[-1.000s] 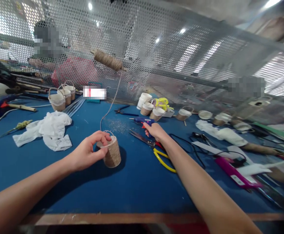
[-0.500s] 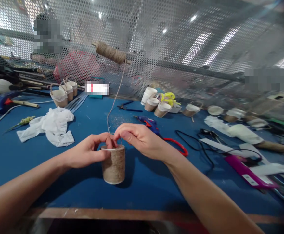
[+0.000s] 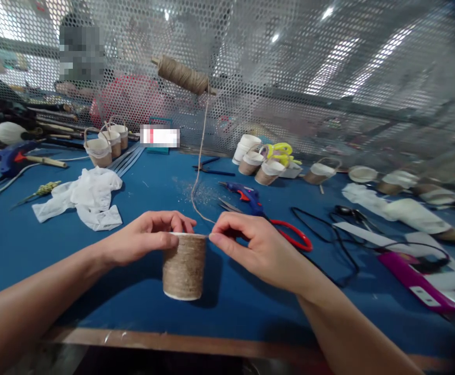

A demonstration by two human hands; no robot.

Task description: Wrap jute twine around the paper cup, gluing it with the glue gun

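Observation:
A cup wound with brown twine (image 3: 184, 268) stands upright near the table's front edge, white showing at its rim and base. My left hand (image 3: 149, 237) grips it at the upper left, thumb on the outside near the rim and fingers over the far side. Just right of the rim, my right hand (image 3: 247, 245) pinches the twine (image 3: 199, 182) between thumb and fingertips. That strand runs slack from the right hand up to a twine spool (image 3: 182, 74) hung on a rod in front of the mesh.
A blue glue gun (image 3: 243, 195) and red-handled scissors (image 3: 295, 237) lie beyond my right hand. Pliers (image 3: 214, 167) rest farther back. White cloth (image 3: 85, 198) lies at left, and handled cups (image 3: 98, 152) stand behind it. A purple power strip (image 3: 420, 284) sits at right.
My right hand has moved from over the cup's mouth to the right of its rim, drawing the twine along. My left hand still holds the cup. The view has shifted slightly.

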